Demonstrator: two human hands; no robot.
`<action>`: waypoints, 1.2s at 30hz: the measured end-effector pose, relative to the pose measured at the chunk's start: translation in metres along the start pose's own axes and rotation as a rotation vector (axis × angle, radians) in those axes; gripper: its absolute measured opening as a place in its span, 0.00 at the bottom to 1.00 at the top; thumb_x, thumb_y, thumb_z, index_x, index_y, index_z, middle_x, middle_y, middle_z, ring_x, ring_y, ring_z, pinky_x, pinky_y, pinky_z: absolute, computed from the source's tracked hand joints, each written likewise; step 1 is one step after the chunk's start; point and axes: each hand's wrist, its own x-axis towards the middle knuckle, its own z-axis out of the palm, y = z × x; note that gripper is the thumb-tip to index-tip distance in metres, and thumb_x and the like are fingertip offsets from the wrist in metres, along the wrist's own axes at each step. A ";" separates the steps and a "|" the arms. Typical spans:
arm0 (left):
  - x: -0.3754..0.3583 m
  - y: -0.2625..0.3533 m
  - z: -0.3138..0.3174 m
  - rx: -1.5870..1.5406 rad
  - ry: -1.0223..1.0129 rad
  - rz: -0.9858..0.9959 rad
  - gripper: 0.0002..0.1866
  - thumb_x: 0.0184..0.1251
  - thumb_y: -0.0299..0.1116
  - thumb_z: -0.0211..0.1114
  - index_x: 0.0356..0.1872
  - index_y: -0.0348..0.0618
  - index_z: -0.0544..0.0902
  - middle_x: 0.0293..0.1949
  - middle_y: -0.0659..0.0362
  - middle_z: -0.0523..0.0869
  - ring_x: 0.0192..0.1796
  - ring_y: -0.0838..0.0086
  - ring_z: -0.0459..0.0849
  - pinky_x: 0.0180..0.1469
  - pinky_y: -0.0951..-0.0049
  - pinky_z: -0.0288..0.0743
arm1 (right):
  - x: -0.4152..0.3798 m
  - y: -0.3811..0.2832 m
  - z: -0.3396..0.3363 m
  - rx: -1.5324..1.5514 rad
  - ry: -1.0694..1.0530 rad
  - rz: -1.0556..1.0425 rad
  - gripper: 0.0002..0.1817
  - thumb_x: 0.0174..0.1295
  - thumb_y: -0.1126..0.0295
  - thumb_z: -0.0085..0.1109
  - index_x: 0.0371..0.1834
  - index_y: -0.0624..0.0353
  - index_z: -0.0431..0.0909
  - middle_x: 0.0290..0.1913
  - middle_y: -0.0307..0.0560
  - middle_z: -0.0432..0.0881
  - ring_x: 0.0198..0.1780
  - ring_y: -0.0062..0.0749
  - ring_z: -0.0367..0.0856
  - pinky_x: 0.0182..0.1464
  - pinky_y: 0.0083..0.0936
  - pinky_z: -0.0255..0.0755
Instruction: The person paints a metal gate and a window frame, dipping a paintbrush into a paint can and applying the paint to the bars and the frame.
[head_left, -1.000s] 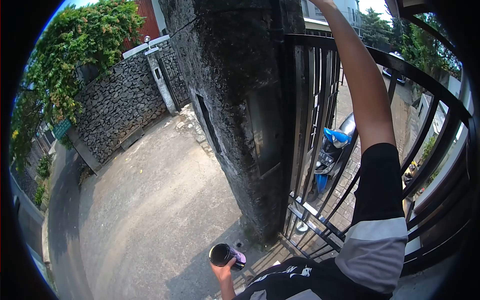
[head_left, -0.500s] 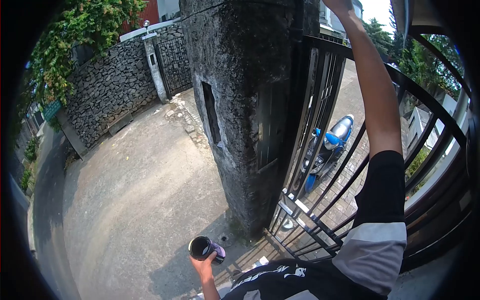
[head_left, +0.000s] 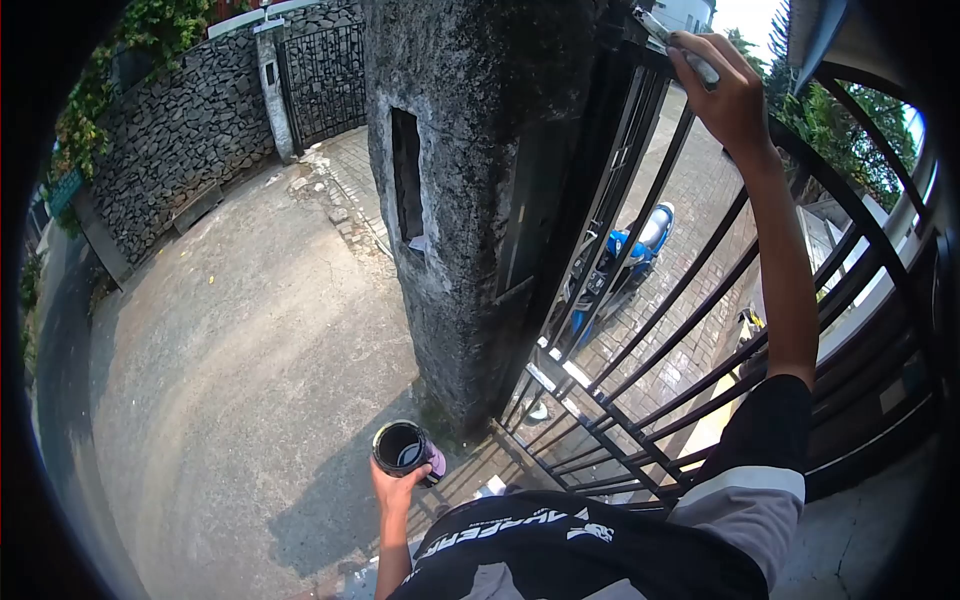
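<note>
My left hand [head_left: 396, 487] is wrapped around a paint can [head_left: 435, 463] with a purplish side, held low near my body. Its open top shows dark paint inside. High at the upper right, my right hand [head_left: 730, 95] grips a paintbrush [head_left: 655, 28] with a pale handle. The brush tip is at the top of the black metal gate [head_left: 858, 210], close to the pillar; whether it touches is hard to make out. Several slanting bars run down below my raised arm.
A rough, dark-stained concrete pillar [head_left: 450, 200] with a narrow slot stands in front of me. Behind the gate bars a blue motorbike [head_left: 645, 240] is parked on paving. A stone wall [head_left: 190, 145] and a second black gate [head_left: 325, 85] lie across the concrete driveway [head_left: 230, 330].
The view has shifted, bringing my right hand and the brush fully into sight at the gate's top. My left hand still holds the paint can, now slightly higher in view.
</note>
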 end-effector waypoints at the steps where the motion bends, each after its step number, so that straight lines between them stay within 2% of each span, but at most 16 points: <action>1: 0.005 0.005 0.000 -0.002 -0.011 0.000 0.46 0.32 0.22 0.86 0.59 0.36 0.71 0.53 0.54 0.82 0.56 0.67 0.82 0.62 0.66 0.73 | -0.010 -0.028 -0.010 0.048 -0.003 -0.016 0.12 0.61 0.70 0.70 0.47 0.57 0.85 0.41 0.50 0.86 0.39 0.38 0.88 0.38 0.27 0.82; 5: 0.014 0.029 -0.002 -0.088 -0.171 0.019 0.45 0.33 0.22 0.85 0.59 0.36 0.71 0.53 0.54 0.82 0.56 0.68 0.81 0.63 0.67 0.73 | -0.095 -0.124 -0.035 0.188 -0.130 0.247 0.17 0.55 0.79 0.71 0.49 0.57 0.84 0.43 0.50 0.84 0.40 0.41 0.87 0.39 0.31 0.82; 7: 0.023 0.029 -0.002 -0.087 -0.226 0.020 0.45 0.33 0.23 0.85 0.59 0.36 0.71 0.54 0.53 0.82 0.56 0.68 0.81 0.63 0.67 0.73 | -0.161 -0.176 -0.042 0.276 -0.203 0.503 0.19 0.54 0.82 0.69 0.50 0.60 0.83 0.44 0.52 0.83 0.44 0.44 0.86 0.43 0.32 0.81; 10: 0.036 0.020 0.000 -0.083 -0.264 0.018 0.45 0.33 0.25 0.86 0.59 0.37 0.71 0.54 0.54 0.82 0.57 0.67 0.81 0.64 0.66 0.72 | -0.262 -0.269 -0.062 0.275 -0.284 0.895 0.15 0.58 0.82 0.66 0.50 0.64 0.83 0.43 0.56 0.82 0.44 0.49 0.84 0.46 0.34 0.79; 11: 0.035 0.019 -0.006 -0.055 -0.267 0.029 0.45 0.33 0.25 0.86 0.59 0.37 0.72 0.54 0.54 0.82 0.57 0.67 0.81 0.63 0.66 0.72 | -0.303 -0.300 -0.072 0.197 -0.352 0.934 0.11 0.63 0.79 0.63 0.49 0.66 0.82 0.42 0.54 0.82 0.42 0.43 0.85 0.42 0.31 0.80; 13: 0.043 0.006 -0.014 0.044 -0.306 0.034 0.46 0.31 0.28 0.88 0.59 0.37 0.72 0.53 0.53 0.82 0.57 0.67 0.81 0.63 0.67 0.72 | -0.374 -0.375 -0.095 0.328 -0.242 1.664 0.09 0.69 0.75 0.60 0.48 0.68 0.81 0.43 0.51 0.82 0.39 0.34 0.85 0.37 0.27 0.81; 15: 0.045 0.002 -0.018 0.071 -0.281 -0.022 0.46 0.33 0.28 0.87 0.59 0.36 0.72 0.54 0.53 0.82 0.58 0.68 0.80 0.63 0.67 0.72 | -0.447 -0.424 -0.129 0.219 -0.279 1.946 0.11 0.72 0.71 0.58 0.47 0.70 0.80 0.44 0.48 0.82 0.37 0.27 0.84 0.33 0.22 0.81; 16: 0.039 -0.008 -0.023 0.026 -0.273 -0.055 0.46 0.33 0.27 0.87 0.60 0.36 0.71 0.54 0.53 0.82 0.58 0.68 0.81 0.63 0.67 0.72 | -0.475 -0.432 -0.147 0.201 -0.438 2.077 0.11 0.71 0.70 0.59 0.48 0.69 0.80 0.44 0.49 0.82 0.37 0.27 0.84 0.33 0.21 0.81; 20: 0.029 -0.037 -0.032 0.000 -0.288 -0.149 0.45 0.36 0.22 0.84 0.61 0.37 0.70 0.55 0.55 0.81 0.58 0.69 0.81 0.64 0.68 0.73 | -0.446 -0.421 -0.133 0.096 -0.388 1.928 0.11 0.71 0.72 0.59 0.49 0.69 0.80 0.44 0.46 0.81 0.35 0.26 0.82 0.31 0.20 0.79; 22: 0.029 -0.044 -0.036 0.055 -0.293 -0.173 0.45 0.36 0.21 0.84 0.62 0.38 0.70 0.55 0.55 0.81 0.58 0.69 0.81 0.64 0.68 0.74 | -0.424 -0.414 -0.103 0.172 -0.370 1.772 0.10 0.71 0.75 0.58 0.50 0.69 0.80 0.46 0.47 0.77 0.41 0.26 0.80 0.32 0.19 0.78; 23: 0.021 -0.045 -0.041 0.038 -0.240 -0.212 0.45 0.37 0.21 0.83 0.62 0.38 0.70 0.55 0.55 0.81 0.57 0.69 0.81 0.63 0.68 0.74 | -0.412 -0.413 -0.092 0.277 -0.394 1.761 0.09 0.70 0.76 0.58 0.50 0.68 0.80 0.45 0.49 0.78 0.43 0.30 0.80 0.35 0.23 0.79; 25: 0.003 -0.044 -0.054 0.109 -0.152 -0.268 0.43 0.38 0.18 0.81 0.62 0.38 0.70 0.54 0.55 0.81 0.56 0.68 0.82 0.62 0.68 0.76 | -0.416 -0.425 -0.082 0.314 -0.507 1.549 0.09 0.68 0.79 0.58 0.49 0.69 0.80 0.46 0.53 0.79 0.44 0.37 0.81 0.40 0.26 0.79; 28: -0.004 -0.060 -0.065 -0.006 -0.075 -0.247 0.43 0.39 0.18 0.81 0.62 0.37 0.69 0.53 0.55 0.82 0.56 0.69 0.82 0.61 0.69 0.77 | -0.412 -0.467 -0.071 0.384 -0.434 1.571 0.09 0.68 0.78 0.59 0.49 0.68 0.80 0.46 0.54 0.80 0.44 0.38 0.81 0.41 0.27 0.78; 31: -0.022 -0.069 -0.092 0.069 -0.143 -0.343 0.44 0.41 0.18 0.80 0.64 0.36 0.67 0.55 0.53 0.80 0.55 0.69 0.83 0.60 0.69 0.78 | -0.431 -0.512 -0.089 0.382 -0.584 1.688 0.10 0.67 0.77 0.60 0.49 0.68 0.81 0.45 0.55 0.81 0.45 0.41 0.82 0.43 0.29 0.77; 33: -0.025 -0.060 -0.098 0.132 -0.130 -0.327 0.45 0.40 0.18 0.80 0.64 0.35 0.66 0.57 0.53 0.79 0.57 0.68 0.82 0.61 0.68 0.78 | -0.443 -0.532 -0.095 0.525 -0.820 1.575 0.11 0.66 0.76 0.61 0.49 0.68 0.82 0.43 0.56 0.82 0.46 0.44 0.83 0.46 0.31 0.76; 36: -0.034 -0.057 -0.108 0.199 -0.039 -0.270 0.48 0.40 0.18 0.80 0.67 0.36 0.64 0.58 0.53 0.79 0.60 0.66 0.80 0.63 0.67 0.77 | -0.448 -0.552 -0.099 0.606 -0.847 1.513 0.11 0.66 0.75 0.62 0.49 0.68 0.82 0.44 0.56 0.82 0.46 0.48 0.83 0.49 0.32 0.75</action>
